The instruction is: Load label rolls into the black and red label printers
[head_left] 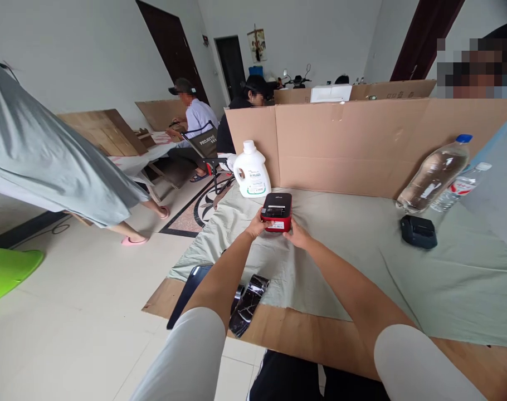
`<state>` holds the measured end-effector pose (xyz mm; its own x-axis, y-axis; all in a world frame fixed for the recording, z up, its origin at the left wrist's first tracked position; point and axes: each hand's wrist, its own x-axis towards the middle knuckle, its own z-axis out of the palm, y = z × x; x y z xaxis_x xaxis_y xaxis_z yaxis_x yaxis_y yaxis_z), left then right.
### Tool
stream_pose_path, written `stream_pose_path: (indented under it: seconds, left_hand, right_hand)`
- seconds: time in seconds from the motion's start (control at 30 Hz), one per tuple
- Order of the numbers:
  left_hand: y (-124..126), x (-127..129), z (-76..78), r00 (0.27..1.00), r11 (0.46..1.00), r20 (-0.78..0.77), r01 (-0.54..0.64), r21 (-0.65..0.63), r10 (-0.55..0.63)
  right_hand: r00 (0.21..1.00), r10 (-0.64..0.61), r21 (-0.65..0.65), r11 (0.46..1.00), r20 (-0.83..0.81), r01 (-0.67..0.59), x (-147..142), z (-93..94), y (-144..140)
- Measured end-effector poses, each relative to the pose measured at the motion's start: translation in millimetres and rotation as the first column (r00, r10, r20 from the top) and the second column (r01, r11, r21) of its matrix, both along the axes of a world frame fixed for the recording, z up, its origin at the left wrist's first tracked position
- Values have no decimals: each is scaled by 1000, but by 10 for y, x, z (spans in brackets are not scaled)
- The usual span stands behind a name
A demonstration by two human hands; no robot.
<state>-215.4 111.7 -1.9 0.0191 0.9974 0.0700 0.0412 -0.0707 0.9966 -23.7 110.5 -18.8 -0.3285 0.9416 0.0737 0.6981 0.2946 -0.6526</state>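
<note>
A small red and black portable printer is on the cloth-covered table, near the cardboard panel. My left hand grips its left front corner, with fingers closed against the front face. On the other side my right hand holds the right front corner. Just behind the printer stands a white detergent jug, upright and capped. Below my left forearm lie black glossy rolls at the table edge, one partly hidden. A flat dark object, partly covered by my forearm, sticks out there too.
A cardboard panel borders the table's back. To the right lie a dark boxy device, a large blue-capped bottle and a smaller bottle. Someone in a grey-blue garment stands left; others sit beyond, and one person is at far right.
</note>
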Motion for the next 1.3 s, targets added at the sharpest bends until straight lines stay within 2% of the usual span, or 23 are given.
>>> stream_pose_path:
  seconds: [0.07, 0.13, 0.17, 0.2, 0.23, 0.3, 0.37, 0.43, 0.47, 0.5, 0.57, 0.6, 0.63, 0.67, 0.73, 0.77, 0.83, 0.9, 0.97, 1.03, 1.13, 1.2, 1.3]
  left_hand:
    - [-101, 61, 9, 962, 975, -198, -206, -89, 186]
    - [-270, 195, -2, 808, 888, -452, -455, -71, 378]
    - [-382, 292, -22, 712, 855, -554, -519, -2, 431]
    - [-508, 405, -53, 640, 852, -624, -517, 84, 450]
    - [-646, 532, -97, 609, 881, -665, -442, 170, 434]
    - [-939, 804, -221, 645, 957, -711, -125, 263, 280]
    - [-1224, 1054, -373, 664, 943, -742, 177, 280, 96]
    - [-1471, 1241, -524, 627, 900, -779, 337, 278, 6]
    - [-1573, 1306, -587, 600, 886, -800, 372, 278, -1]
    - [-1658, 1352, -638, 570, 875, -822, 394, 279, 6]
    - [-1777, 1401, -697, 502, 863, -864, 420, 280, 36]
    - [-1813, 1412, -706, 470, 860, -881, 428, 278, 50]
    - [-1837, 1418, -704, 444, 858, -894, 434, 275, 62]
    - [-1850, 1422, -694, 425, 858, -902, 434, 274, 73]
    - [-1858, 1429, -664, 403, 860, -911, 430, 274, 89]
    - [-1858, 1433, -648, 396, 862, -913, 427, 275, 95]
    - [-1859, 1444, -618, 387, 865, -917, 423, 272, 99]
    - [-1865, 1454, -591, 382, 867, -920, 423, 263, 93]
    - [-1875, 1464, -566, 382, 873, -921, 420, 250, 80]
    - [-1886, 1471, -542, 385, 878, -920, 415, 237, 67]
    - [-1897, 1477, -515, 396, 883, -917, 411, 227, 52]
    - [-1900, 1479, -507, 400, 887, -915, 406, 220, 44]
    - [-1902, 1484, -505, 403, 892, -915, 402, 208, 33]
  right_hand:
    - [985, 61, -26, 998, 164, -57, 58, -80, -255]
    - [973, 118, -14, 993, 200, -118, 131, -167, -629]
    - [957, 182, 18, 981, 226, -191, 176, -207, -851]
    - [934, 255, 40, 961, 251, -273, 227, -242, -1086]
    - [916, 306, 49, 943, 260, -329, 285, -269, -1322]
    - [873, 424, 51, 893, 242, -448, 426, -303, -1752]
    - [799, 573, 69, 803, 180, -591, 607, -311, -2042]
    - [754, 648, 109, 746, 108, -657, 850, -300, -2114]
    - [775, 626, 134, 764, 82, -631, 1005, -286, -2058]
    - [831, 553, 160, 816, 65, -556, 1188, -265, -1946]
    - [965, 254, 219, 940, 63, -262, 1630, -196, -1590]
    - [995, 74, 256, 963, 67, -88, 1877, -149, -1373]
    - [989, -116, 292, 953, 86, 87, 2129, -97, -1149]
    - [944, -310, 321, 911, 113, 260, 2375, -43, -933]
    - [765, -623, 354, 761, 163, 544, 2807, 49, -562]
    - [656, -736, 359, 665, 168, 655, 2981, 79, -419]
    - [527, -833, 346, 550, 167, 760, 3238, 100, -219]
    - [439, -875, 270, 481, 204, 834, 3390, 79, -110]
    - [399, -879, 164, 447, 260, 879, 3470, 44, -54]
    - [399, -872, 100, 440, 284, 892, 3494, 23, -31]
    - [379, -892, 130, 418, 246, 899, 3416, 24, -69]
    - [404, -894, 168, 436, 195, 884, 3271, 20, -180]
    - [570, -812, 242, 582, 123, 777, 2928, -43, -515]
